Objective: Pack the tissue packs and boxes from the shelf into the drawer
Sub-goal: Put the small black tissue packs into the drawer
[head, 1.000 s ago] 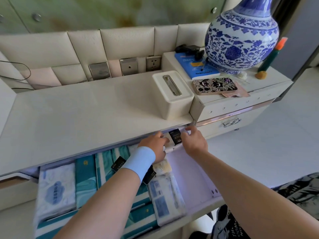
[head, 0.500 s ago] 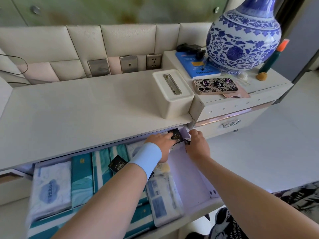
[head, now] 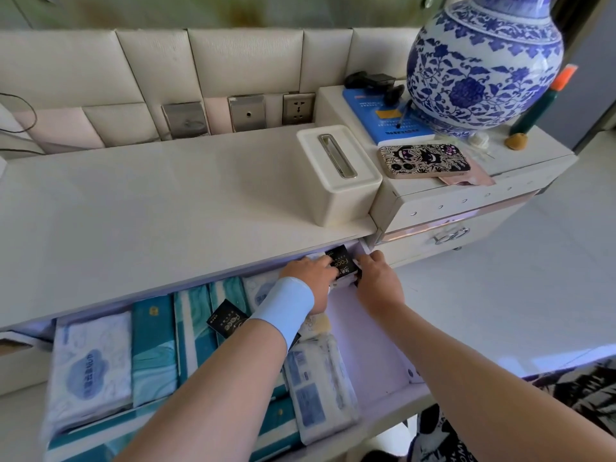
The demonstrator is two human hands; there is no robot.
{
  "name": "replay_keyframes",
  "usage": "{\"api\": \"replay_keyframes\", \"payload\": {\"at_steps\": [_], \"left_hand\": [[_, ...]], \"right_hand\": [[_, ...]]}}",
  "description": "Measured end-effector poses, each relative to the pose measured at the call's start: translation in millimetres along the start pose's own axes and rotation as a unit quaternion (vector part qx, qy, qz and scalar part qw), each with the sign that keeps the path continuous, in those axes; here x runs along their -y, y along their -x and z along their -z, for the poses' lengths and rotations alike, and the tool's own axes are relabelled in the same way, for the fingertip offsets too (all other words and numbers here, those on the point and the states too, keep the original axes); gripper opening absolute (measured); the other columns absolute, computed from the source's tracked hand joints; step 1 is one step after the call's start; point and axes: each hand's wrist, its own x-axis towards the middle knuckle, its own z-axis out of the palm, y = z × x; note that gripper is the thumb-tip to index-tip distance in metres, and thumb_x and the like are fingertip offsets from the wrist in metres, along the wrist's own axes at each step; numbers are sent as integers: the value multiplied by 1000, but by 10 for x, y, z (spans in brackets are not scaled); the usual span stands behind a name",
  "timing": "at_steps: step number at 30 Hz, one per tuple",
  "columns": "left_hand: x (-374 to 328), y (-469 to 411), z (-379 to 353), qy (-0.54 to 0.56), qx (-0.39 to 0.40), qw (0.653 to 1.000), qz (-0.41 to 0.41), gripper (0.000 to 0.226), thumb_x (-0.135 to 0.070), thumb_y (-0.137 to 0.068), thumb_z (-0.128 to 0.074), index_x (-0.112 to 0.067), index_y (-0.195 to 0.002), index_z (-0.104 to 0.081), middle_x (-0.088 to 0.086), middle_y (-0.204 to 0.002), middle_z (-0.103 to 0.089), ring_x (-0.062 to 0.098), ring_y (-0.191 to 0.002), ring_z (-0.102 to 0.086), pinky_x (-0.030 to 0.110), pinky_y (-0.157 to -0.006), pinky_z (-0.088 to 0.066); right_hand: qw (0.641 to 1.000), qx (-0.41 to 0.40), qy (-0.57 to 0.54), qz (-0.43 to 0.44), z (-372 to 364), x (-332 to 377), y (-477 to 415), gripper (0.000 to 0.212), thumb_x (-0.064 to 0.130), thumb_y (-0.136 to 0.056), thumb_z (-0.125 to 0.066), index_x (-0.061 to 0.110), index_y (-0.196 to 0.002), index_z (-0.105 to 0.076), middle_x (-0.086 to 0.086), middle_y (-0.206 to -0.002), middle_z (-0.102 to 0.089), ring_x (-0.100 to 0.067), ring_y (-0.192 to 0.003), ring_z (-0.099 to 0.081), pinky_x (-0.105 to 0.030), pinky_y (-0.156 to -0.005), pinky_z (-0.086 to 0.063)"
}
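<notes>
Left hand (head: 311,275) and right hand (head: 378,281) both grasp a small black pack (head: 343,263) at frame centre, fingers pressing its two short ends, at the back right corner of the drawer (head: 370,348) under the surface (head: 150,208) edge. Pack looks light, soft, film-wrapped, probably a bit slippery; pinching the ends or flat faces should do, squeezing only dents it. A second black pack (head: 228,320) lies just left of the wristband (head: 286,310). Lower left: soft white pack (head: 90,365), stiff teal boxes (head: 153,348), crinkly clear-wrapped pack (head: 316,385) lower centre. Hard white tissue box (head: 336,175) sits on the surface, upper right; glazed vase (head: 483,61) beyond.
</notes>
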Motion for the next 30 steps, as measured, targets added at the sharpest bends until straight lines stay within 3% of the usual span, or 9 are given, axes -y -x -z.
{"api": "replay_keyframes", "payload": {"at_steps": [5,12,15,18,21,24,27,30], "left_hand": [[22,39,-5,2,-1,1000,-5,44,-20,-94,-48,-25,-138,-43,-4,-153,-27,30,-133,-39,40,-91,-42],[31,-3,-25,7,16,1000,0,55,-19,-89,-53,-30,-141,-39,-8,-157,-20,29,-134,-37,41,-97,-43],[56,-16,-54,9,18,1000,-1,60,-17,-88,-54,-32,-143,-38,-8,-157,-19,29,-134,-37,42,-97,-45],[61,-24,-60,5,22,1000,-2,65,-16,-87,-55,-35,-145,-34,-10,-158,-16,28,-136,-36,42,-98,-45],[50,-31,-55,1,26,1000,1,65,-16,-87,-54,-36,-146,-33,-10,-158,-15,28,-137,-35,42,-97,-46],[54,-35,-62,5,21,1000,-2,63,-17,-87,-54,-35,-144,-35,-8,-157,-18,29,-134,-37,43,-97,-46],[68,-10,-66,36,5,999,-7,56,-19,-89,-53,-34,-141,-40,-10,-156,-20,28,-131,-41,40,-93,-46],[82,44,-53,117,-43,992,-1,51,-21,-89,-53,-34,-137,-45,-12,-153,-25,23,-127,-45,34,-89,-45]], "right_hand": [[969,39,245,15,49,-28,78,37,9,-90,-54,16,-126,-50,-5,-119,-55,-24,-111,-55,-30,-78,-47],[933,47,340,107,170,-60,30,29,16,-87,-56,21,-115,-51,0,-108,-64,-23,-106,-57,-31,-75,-37],[916,54,365,155,283,-55,-70,27,26,-93,-50,21,-118,-58,-2,-115,-62,-25,-111,-54,-34,-87,-36],[907,63,378,174,357,-84,-177,38,31,-96,-49,25,-133,-53,-4,-125,-56,-26,-119,-50,-35,-93,-34],[918,76,351,167,382,-76,-232,43,24,-98,-48,24,-141,-44,-5,-126,-55,-27,-115,-58,-34,-84,-42],[951,25,287,112,338,-46,-226,34,13,-98,-44,20,-132,-47,-3,-115,-63,-29,-99,-68,-33,-66,-45],[965,44,251,65,252,-17,-208,33,8,-97,-43,16,-129,-49,-5,-114,-63,-32,-99,-68,-36,-68,-49],[955,82,269,94,252,-7,-223,46,8,-95,-45,19,-139,-44,-7,-122,-58,-32,-106,-66,-37,-73,-49]]}}
